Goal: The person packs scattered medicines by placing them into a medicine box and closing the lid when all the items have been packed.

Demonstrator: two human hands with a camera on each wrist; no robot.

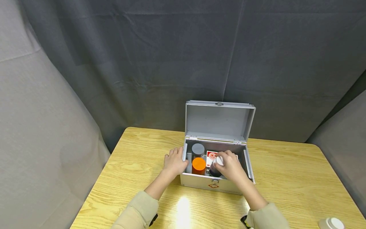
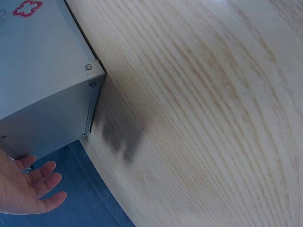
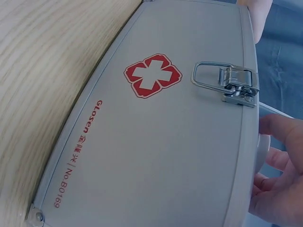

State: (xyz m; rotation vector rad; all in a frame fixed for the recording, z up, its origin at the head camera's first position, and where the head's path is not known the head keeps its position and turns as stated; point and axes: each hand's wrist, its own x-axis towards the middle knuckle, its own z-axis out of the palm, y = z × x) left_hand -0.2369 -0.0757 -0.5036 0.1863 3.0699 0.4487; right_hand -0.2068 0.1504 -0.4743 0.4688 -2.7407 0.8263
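A silver metal first-aid case [image 1: 197,180] stands on the table with its lid [image 1: 218,122] up. My right hand [image 1: 230,165] reaches over the front rim and grips the white cap [image 1: 219,160] of a dark bottle [image 1: 214,171] inside; in the right wrist view, the hand [image 3: 284,165] curls round the cap just past the case's edge. My left hand [image 1: 175,161] rests at the left rim, thumb over the edge, its other fingers [image 2: 47,184] loosely extended outside the wall. An orange-capped bottle [image 1: 198,164], a grey-lidded jar [image 1: 198,149] and a red-and-white box [image 1: 211,156] sit in the case.
A white bottle [image 1: 331,223] stands at the table's near right. The wooden table [image 1: 286,178] extends to both sides of the case. A dark grey curtain [image 1: 171,63] hangs behind it. A metal latch [image 3: 232,82] sticks out from the case front.
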